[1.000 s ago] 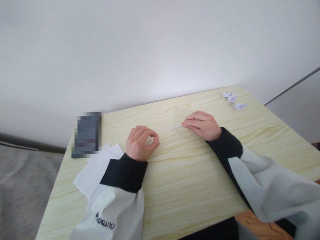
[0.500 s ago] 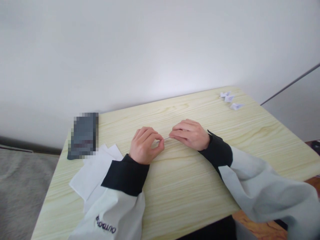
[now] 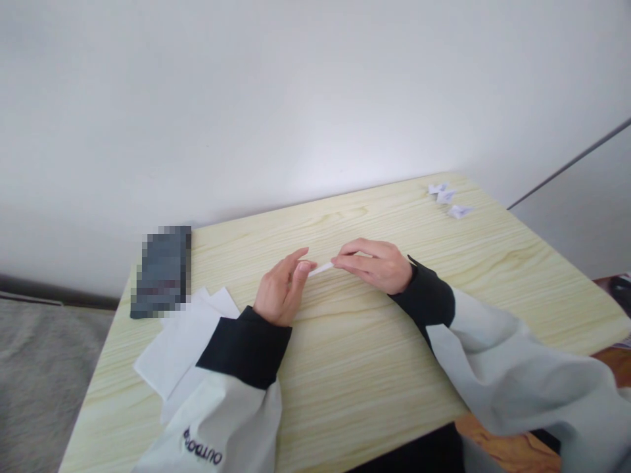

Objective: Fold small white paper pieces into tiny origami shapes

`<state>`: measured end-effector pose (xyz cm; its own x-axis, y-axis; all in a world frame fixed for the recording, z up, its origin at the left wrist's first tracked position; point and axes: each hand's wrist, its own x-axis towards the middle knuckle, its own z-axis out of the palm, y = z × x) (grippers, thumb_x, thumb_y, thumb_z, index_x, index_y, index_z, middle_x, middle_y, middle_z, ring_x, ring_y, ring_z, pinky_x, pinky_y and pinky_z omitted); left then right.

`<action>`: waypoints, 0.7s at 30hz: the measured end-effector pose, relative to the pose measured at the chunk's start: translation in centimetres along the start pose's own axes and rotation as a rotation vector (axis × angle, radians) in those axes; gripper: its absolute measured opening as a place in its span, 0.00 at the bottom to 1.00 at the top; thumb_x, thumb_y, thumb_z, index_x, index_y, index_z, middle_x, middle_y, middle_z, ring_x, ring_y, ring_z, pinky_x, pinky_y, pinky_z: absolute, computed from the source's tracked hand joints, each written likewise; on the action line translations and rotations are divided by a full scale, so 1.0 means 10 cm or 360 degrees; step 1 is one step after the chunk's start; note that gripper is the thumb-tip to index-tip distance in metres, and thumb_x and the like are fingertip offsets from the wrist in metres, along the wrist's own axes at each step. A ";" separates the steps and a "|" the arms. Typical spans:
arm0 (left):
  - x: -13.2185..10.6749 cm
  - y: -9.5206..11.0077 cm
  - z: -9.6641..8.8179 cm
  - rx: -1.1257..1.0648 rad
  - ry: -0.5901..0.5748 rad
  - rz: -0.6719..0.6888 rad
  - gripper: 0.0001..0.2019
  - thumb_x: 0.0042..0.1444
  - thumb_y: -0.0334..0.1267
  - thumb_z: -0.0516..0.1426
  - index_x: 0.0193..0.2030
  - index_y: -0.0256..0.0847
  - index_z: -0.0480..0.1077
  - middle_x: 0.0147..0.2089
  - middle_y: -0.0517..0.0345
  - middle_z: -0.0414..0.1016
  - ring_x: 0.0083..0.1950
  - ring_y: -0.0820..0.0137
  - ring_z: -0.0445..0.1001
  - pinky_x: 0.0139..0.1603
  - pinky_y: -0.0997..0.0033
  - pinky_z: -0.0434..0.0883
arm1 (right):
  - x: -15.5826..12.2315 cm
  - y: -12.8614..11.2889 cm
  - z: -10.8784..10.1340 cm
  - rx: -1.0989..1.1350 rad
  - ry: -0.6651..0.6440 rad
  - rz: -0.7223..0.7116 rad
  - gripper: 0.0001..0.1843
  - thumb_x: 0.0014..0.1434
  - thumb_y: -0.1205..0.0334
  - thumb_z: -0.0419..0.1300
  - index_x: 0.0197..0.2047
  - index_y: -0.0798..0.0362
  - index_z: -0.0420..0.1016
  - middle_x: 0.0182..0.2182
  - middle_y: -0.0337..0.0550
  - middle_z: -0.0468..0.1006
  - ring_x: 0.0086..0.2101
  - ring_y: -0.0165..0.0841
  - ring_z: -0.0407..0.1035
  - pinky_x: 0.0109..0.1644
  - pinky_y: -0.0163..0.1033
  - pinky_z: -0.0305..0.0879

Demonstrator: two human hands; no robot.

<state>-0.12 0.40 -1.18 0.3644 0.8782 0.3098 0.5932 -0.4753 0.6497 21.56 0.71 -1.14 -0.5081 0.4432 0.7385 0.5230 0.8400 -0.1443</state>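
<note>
Above the table's middle, my right hand (image 3: 374, 263) pinches a narrow white piece of folded paper (image 3: 321, 269) between thumb and fingertips. The paper shows as a thin strip slanting down to the left. My left hand (image 3: 283, 287) is at the strip's other end, its index finger raised and its thumb stretched out. These fingers look apart; whether one still touches the paper is hard to see, since the thumb covers that end.
White paper sheets (image 3: 170, 351) lie overlapping beside my left sleeve. A dark, pixelated flat object (image 3: 160, 272) is at the table's left edge. Small folded white paper pieces (image 3: 446, 196) sit at the far right corner of the wooden table (image 3: 355, 374). A wall (image 3: 296, 98) borders the back.
My left fingers have loosened from a pinch and spread, so more of the paper strip shows between the hands. My right hand keeps its hold, nearly in place. The view has shifted slightly.
</note>
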 end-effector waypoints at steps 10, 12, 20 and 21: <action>0.01 -0.04 0.04 -0.0373 0.0011 -0.0143 0.21 0.52 0.43 0.58 0.52 0.37 0.65 0.33 0.58 0.76 0.24 0.77 0.62 0.29 0.74 0.65 | 0.01 -0.06 0.04 0.0167 0.0063 0.0037 0.06 0.57 0.66 0.58 0.39 0.54 0.75 0.37 0.46 0.74 0.38 0.29 0.70 0.40 0.33 0.71; 0.01 -0.04 0.05 -0.0446 0.0038 -0.0140 0.21 0.51 0.41 0.59 0.51 0.36 0.65 0.32 0.59 0.74 0.25 0.77 0.62 0.28 0.75 0.65 | 0.01 -0.07 0.05 0.0225 0.0070 0.0074 0.06 0.57 0.65 0.59 0.39 0.54 0.74 0.38 0.47 0.74 0.39 0.29 0.71 0.41 0.34 0.71; 0.01 -0.02 0.02 -0.0279 0.0034 0.0094 0.06 0.54 0.37 0.57 0.35 0.37 0.71 0.29 0.59 0.72 0.29 0.76 0.68 0.31 0.76 0.67 | 0.00 -0.06 0.08 0.0268 -0.0126 0.0284 0.12 0.57 0.59 0.59 0.43 0.55 0.72 0.33 0.43 0.77 0.29 0.27 0.70 0.36 0.34 0.69; 0.01 -0.02 0.02 -0.0240 0.0029 0.0146 0.06 0.54 0.37 0.57 0.36 0.37 0.72 0.29 0.59 0.72 0.29 0.75 0.69 0.31 0.76 0.67 | 0.00 -0.05 0.09 0.0242 -0.0149 0.0252 0.09 0.58 0.60 0.59 0.40 0.55 0.73 0.30 0.41 0.78 0.28 0.28 0.70 0.35 0.33 0.68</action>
<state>-0.04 0.62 -1.41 0.3984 0.8329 0.3842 0.4433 -0.5415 0.7143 20.70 0.56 -1.62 -0.4929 0.5943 0.6355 0.4957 0.7921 -0.3562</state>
